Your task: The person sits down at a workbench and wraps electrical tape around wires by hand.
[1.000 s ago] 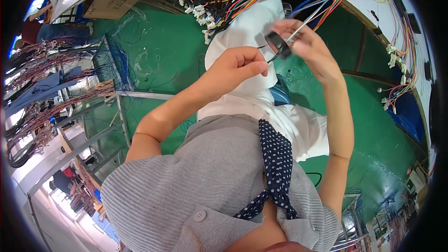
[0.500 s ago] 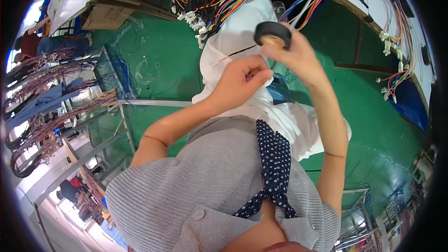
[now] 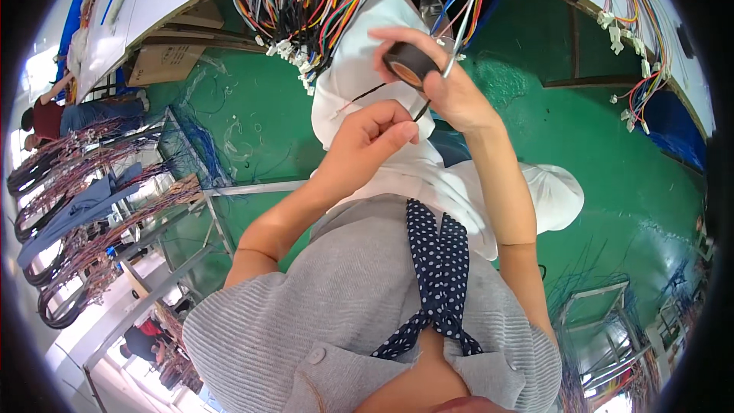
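Note:
My right hand (image 3: 459, 99) holds a roll of black tape (image 3: 411, 66) between thumb and fingers, its brown core showing. My left hand (image 3: 368, 141) is closed, thumb against the curled fingers. A thin black strip (image 3: 421, 111) runs from its fingertips towards my right hand; whether this is tape or wire, I cannot tell. Just beyond the left knuckles, a thin dark wire (image 3: 368, 95) lies across the white cloth over my lap. Pale grey strands (image 3: 462, 30) pass beside my right fingers.
A thick bundle of coloured wires (image 3: 294, 0) with white connectors (image 3: 294, 55) hangs over the curved table edge ahead. More wires with connectors (image 3: 646, 69) hang at the far right. Metal racks with wire harnesses (image 3: 84, 168) stand left, where another person (image 3: 50, 118) is.
Both hands have shifted left and slightly down. My right hand has turned, and its fingers now spread around the tape roll. The whole view has shifted slightly.

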Available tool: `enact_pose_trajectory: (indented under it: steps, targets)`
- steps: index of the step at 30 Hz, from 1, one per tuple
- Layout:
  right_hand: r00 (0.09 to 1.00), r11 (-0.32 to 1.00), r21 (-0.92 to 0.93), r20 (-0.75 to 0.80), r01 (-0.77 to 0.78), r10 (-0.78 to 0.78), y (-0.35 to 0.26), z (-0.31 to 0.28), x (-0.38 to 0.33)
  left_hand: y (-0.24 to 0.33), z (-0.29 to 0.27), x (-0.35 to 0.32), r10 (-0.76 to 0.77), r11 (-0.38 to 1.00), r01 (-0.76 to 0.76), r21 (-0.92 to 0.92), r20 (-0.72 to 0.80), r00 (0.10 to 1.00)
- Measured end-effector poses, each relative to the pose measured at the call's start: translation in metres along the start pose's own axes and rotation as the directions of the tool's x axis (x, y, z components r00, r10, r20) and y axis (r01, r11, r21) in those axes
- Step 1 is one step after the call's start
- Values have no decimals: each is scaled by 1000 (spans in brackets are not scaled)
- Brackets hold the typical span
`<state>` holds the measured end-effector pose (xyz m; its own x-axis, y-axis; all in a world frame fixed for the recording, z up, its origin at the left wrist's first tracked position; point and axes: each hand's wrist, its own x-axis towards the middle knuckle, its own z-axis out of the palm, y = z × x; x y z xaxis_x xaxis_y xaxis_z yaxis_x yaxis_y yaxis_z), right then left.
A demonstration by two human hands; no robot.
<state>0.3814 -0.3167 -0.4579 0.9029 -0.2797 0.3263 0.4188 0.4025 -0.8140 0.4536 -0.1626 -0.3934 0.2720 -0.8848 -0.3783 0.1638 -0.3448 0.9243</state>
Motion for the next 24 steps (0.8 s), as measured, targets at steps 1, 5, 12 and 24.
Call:
enact_pose_trajectory:
  steps: [1, 5, 12, 24]
  targets:
    - [997, 994, -98, -73, -43, 36, -3, 5, -4, 5, -2, 0, -3, 1000, 3, -1, 3, 1000]
    - [985, 939, -302, -101, -167, 143, -19, -8, -19, 16, -9, 4, -58, 998, 59, -7, 74, 996]
    - [980, 891, -446, 127, -83, 155, -42, -26, -30, 39, -27, 11, -252, 966, 259, -9, 206, 946]
    - [782, 866, 249, -373, -434, 499, -89, 12, -75, 31, 5, 10, 270, 874, -339, 349, 231, 935]
